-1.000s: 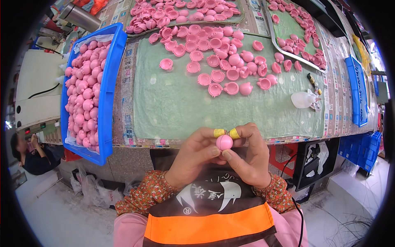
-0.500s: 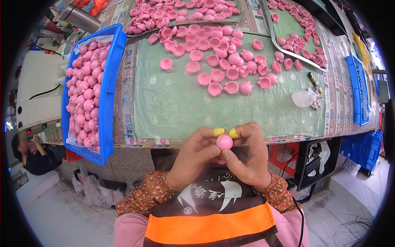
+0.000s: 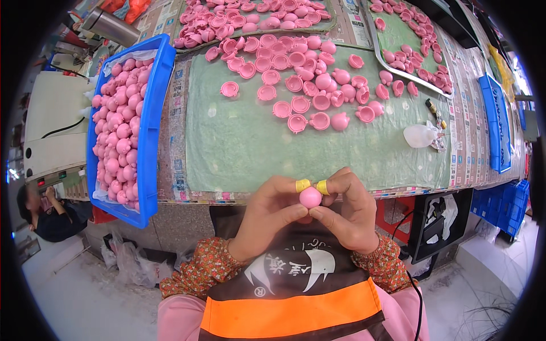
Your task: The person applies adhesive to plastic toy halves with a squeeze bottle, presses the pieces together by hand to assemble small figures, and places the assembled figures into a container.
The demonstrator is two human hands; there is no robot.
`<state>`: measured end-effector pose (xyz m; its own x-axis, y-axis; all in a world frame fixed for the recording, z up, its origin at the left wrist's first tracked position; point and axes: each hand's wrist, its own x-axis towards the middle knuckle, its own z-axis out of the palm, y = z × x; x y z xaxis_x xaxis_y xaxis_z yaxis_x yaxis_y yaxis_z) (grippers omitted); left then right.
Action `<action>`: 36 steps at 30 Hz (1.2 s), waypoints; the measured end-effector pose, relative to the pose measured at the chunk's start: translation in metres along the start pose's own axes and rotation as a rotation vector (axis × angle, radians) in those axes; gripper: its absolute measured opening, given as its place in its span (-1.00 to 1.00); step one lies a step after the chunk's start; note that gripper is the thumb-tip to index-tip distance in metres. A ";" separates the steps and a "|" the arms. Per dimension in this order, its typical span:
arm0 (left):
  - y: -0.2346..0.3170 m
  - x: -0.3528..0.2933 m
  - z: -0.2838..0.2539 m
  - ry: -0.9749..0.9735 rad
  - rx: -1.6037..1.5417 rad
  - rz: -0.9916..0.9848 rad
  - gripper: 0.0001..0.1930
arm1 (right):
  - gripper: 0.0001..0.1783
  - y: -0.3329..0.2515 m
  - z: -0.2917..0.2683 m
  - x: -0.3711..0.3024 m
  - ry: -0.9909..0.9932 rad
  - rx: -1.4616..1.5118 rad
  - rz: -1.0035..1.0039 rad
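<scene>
A small pink ball [image 3: 310, 198] is pinched between both my hands, just in front of the table's near edge. My left hand [image 3: 272, 211] grips its left side with thumb and forefinger. On the opposite side, the thumb and forefinger of my right hand [image 3: 348, 215] press on it. Yellow tape wraps both forefinger tips. Beyond my hands, loose pink half shells [image 3: 319, 120] and rounded pieces lie scattered over a green cloth [image 3: 244, 165].
At the left stands a blue crate [image 3: 149, 142] heaped with pink balls [image 3: 119, 119]. A translucent squeeze bottle [image 3: 420, 136] lies at the right. A metal-rimmed tray [image 3: 410, 73] and more shells sit farther back. Beyond the crate, a person [image 3: 54, 213] is seated.
The ball has turned in my fingers; the seam line seen before no longer shows. My fingers have shifted slightly around it, and both hands stay in the same place.
</scene>
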<state>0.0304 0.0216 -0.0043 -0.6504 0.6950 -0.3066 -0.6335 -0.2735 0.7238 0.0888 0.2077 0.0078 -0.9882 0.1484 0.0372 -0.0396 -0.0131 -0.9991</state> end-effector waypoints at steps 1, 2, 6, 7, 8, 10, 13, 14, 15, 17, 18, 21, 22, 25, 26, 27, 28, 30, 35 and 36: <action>0.002 -0.001 0.000 -0.013 0.002 -0.048 -0.65 | -0.62 0.001 -0.002 0.002 -0.013 -0.130 -0.088; 0.006 0.000 0.004 -0.013 0.003 -0.050 -0.65 | -0.61 0.001 -0.004 0.004 -0.025 -0.260 -0.176; 0.015 0.001 0.010 -0.008 0.062 -0.091 -0.64 | -0.57 -0.009 -0.002 0.011 -0.113 -0.521 -0.364; 0.015 0.002 0.008 -0.014 0.073 -0.099 -0.64 | -0.55 -0.009 0.002 0.011 -0.055 -0.531 -0.375; 0.016 0.002 0.008 -0.017 0.075 -0.101 -0.64 | -0.54 -0.009 0.005 0.012 0.003 -0.541 -0.386; 0.018 0.002 0.007 -0.035 -0.101 -0.070 -0.68 | -0.52 -0.011 0.005 0.013 0.029 -0.477 -0.324; 0.019 0.002 0.007 -0.065 -0.055 -0.046 -0.70 | -0.50 -0.011 0.006 0.012 0.037 -0.438 -0.240; 0.019 0.002 0.007 -0.067 -0.053 -0.049 -0.70 | -0.50 -0.010 0.006 0.012 0.019 -0.462 -0.217; 0.020 0.002 0.007 -0.069 -0.086 -0.080 -0.69 | -0.50 -0.008 0.005 0.010 0.023 -0.462 -0.216; 0.020 0.001 0.006 -0.072 -0.118 -0.114 -0.68 | -0.56 -0.003 0.004 0.008 0.005 -0.508 -0.268; 0.019 0.001 0.004 -0.081 -0.087 -0.094 -0.67 | -0.56 -0.004 0.004 0.009 0.009 -0.508 -0.265; 0.010 -0.003 -0.007 -0.097 -0.006 -0.043 -0.67 | -0.62 -0.006 0.004 0.012 -0.044 -0.553 -0.316; 0.007 -0.004 -0.011 -0.106 0.041 -0.011 -0.68 | -0.63 -0.005 0.005 0.011 -0.051 -0.553 -0.345; 0.002 -0.003 -0.016 -0.144 0.029 0.006 -0.72 | -0.64 -0.005 0.008 0.010 -0.053 -0.572 -0.416; 0.001 -0.003 -0.014 -0.146 0.028 0.003 -0.72 | -0.64 -0.005 0.009 0.009 -0.050 -0.581 -0.436; 0.000 -0.003 -0.011 -0.090 -0.002 -0.005 -0.71 | -0.64 -0.005 0.010 0.008 -0.047 -0.591 -0.456; -0.001 -0.002 -0.009 -0.032 -0.030 -0.011 -0.68 | -0.65 -0.002 0.011 0.008 -0.036 -0.615 -0.491; 0.000 -0.002 -0.009 -0.040 -0.045 -0.022 -0.68 | -0.65 -0.001 0.012 0.008 -0.022 -0.640 -0.526; 0.009 -0.003 -0.004 -0.011 -0.067 -0.056 -0.67 | -0.65 -0.006 0.012 0.010 0.011 -0.683 -0.478; 0.015 -0.002 0.000 -0.018 -0.059 -0.064 -0.66 | -0.65 -0.010 0.011 0.011 0.011 -0.679 -0.480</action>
<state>0.0223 0.0159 0.0066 -0.6005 0.7238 -0.3400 -0.6977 -0.2665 0.6650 0.0766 0.1981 0.0180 -0.8852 -0.0047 0.4651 -0.3548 0.6533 -0.6688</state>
